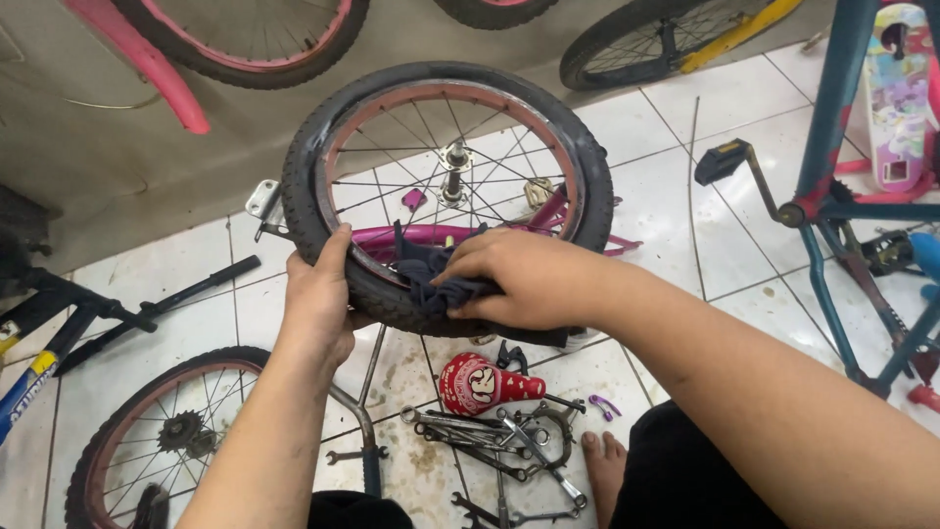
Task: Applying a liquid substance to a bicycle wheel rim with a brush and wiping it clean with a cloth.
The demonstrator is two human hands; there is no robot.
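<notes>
A bare foot (599,458) rests on the white tile floor (666,196), next to a pile of wrenches (499,441) and a small red bike seat (482,384). Above them, the left hand (318,294) grips the black tire of a small wheel (446,191) and holds it up on its edge. The right hand (524,279) squeezes a dark rag (431,269) against the pink rim. Another wheel (162,436) lies on the floor to the left. A blue bike frame (832,186) stands farther off on the right.
</notes>
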